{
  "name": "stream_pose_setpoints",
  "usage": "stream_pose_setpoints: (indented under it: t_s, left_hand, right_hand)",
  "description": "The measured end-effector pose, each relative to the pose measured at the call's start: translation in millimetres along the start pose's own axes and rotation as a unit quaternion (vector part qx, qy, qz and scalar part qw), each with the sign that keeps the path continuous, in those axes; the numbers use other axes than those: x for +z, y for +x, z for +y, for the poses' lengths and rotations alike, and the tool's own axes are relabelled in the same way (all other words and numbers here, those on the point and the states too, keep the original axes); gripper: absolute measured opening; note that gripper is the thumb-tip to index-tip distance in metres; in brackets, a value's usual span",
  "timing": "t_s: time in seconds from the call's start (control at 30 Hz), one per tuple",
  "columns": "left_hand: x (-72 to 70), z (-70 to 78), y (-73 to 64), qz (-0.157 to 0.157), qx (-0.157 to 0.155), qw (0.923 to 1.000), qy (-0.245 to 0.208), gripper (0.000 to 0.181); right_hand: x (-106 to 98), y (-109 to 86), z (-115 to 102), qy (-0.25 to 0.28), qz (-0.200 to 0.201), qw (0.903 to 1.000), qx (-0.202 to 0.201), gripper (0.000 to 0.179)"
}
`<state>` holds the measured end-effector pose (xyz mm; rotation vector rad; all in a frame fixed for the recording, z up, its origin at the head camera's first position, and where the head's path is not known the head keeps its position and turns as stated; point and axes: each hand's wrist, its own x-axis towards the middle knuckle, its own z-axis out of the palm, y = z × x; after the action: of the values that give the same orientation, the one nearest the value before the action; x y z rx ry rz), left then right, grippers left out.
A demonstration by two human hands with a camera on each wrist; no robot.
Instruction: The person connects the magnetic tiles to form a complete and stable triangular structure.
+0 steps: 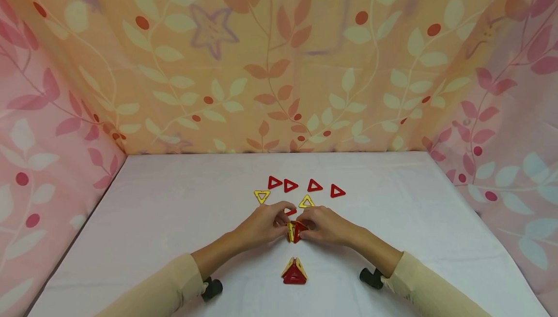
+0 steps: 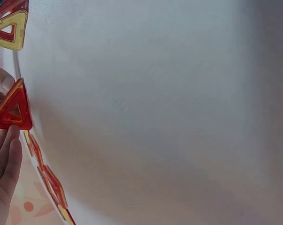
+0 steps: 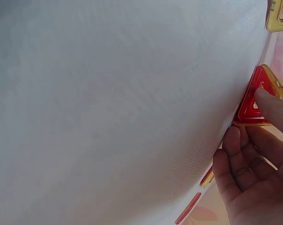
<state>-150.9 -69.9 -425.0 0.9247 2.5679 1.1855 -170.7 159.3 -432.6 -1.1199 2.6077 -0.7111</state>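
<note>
Between both hands stands a small pyramid of red and yellow triangular magnetic tiles. My left hand holds its left side, with fingers and thumb at the tile edges. On the right side my right hand grips it; in the right wrist view the thumb lies on a red tile and the fingers are along its edge. Nearer the table front stands another red and yellow tile pyramid, apart from the hands. A red triangle tile lies just behind the held pyramid, partly covered by the left fingers.
Several loose red triangle tiles lie in a row farther back. In front of that row are two yellow triangle tiles, one at left and one by the right hand. A white cloth covers the table; patterned curtains enclose it.
</note>
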Motion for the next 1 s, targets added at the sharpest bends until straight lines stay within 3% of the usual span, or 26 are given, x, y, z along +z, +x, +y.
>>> stream_pose_setpoints:
  t_s: [0.37, 0.6, 1.0]
  left_hand:
    - [1.8, 1.9, 4.1, 0.004, 0.004, 0.9999, 0.009, 0.044]
    - [3.1, 3.2, 5.9, 0.009, 0.009, 0.9998, 0.017, 0.044]
    - [11.6, 1.5, 7.0, 0.004, -0.029, 0.999, 0.033, 0.048]
  right_hand:
    - [-1, -0.6, -1, 0.001, -0.007, 0.9999, 0.009, 0.025]
    - [0, -0.6, 0, 0.003, 0.0, 1.0, -0.009, 0.024]
    - [-1, -2.5, 1, 0.021, -0.007, 0.9996, 0.016, 0.024]
